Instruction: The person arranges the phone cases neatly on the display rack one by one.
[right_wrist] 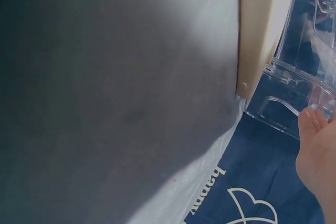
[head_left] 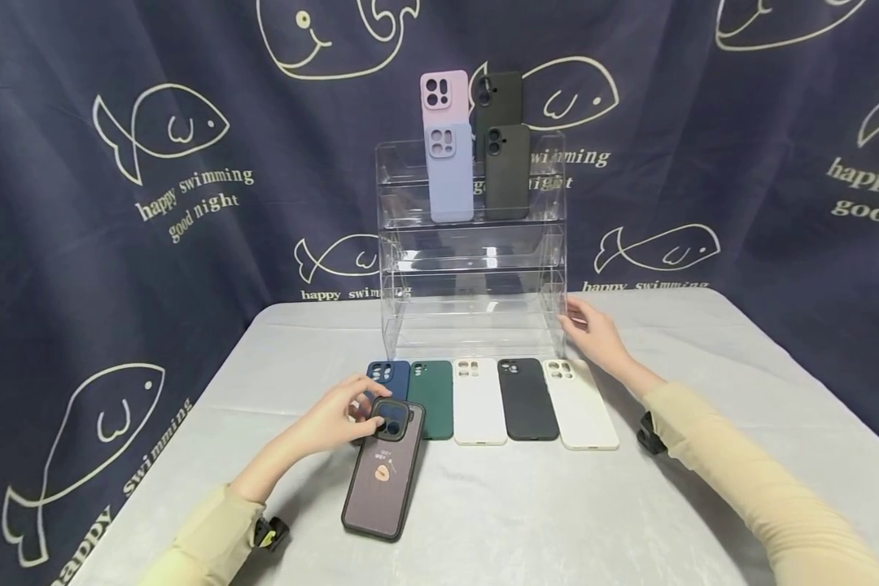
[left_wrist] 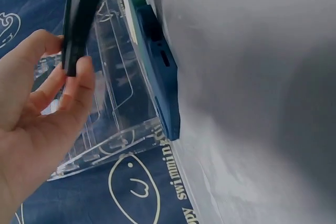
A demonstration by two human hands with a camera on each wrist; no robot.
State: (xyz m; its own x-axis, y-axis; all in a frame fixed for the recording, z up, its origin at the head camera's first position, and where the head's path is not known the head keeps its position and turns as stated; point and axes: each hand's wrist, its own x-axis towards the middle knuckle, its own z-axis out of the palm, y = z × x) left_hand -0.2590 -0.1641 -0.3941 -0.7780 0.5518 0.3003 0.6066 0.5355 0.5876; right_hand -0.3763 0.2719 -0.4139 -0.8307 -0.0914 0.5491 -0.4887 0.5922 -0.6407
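Observation:
My left hand (head_left: 340, 415) pinches the camera end of a dark, see-through phone case (head_left: 382, 488) with a small cartoon on its back. The case is tilted and overlaps the blue case (head_left: 390, 374) and the green case (head_left: 434, 399) in the head view. In the left wrist view it appears edge-on between thumb and fingers. My right hand (head_left: 593, 330) rests its fingertips against the right side of the clear tiered display stand (head_left: 476, 325). On the top tiers stand a pink case (head_left: 450, 102), a light blue case (head_left: 451, 183) and two dark cases (head_left: 508, 175).
In front of the stand, the row of cases on the grey-white table (head_left: 527, 521) continues with a white case (head_left: 479, 411), a black case (head_left: 529, 403) and a cream case (head_left: 584, 411). A navy curtain (head_left: 249, 268) with fish drawings hangs behind.

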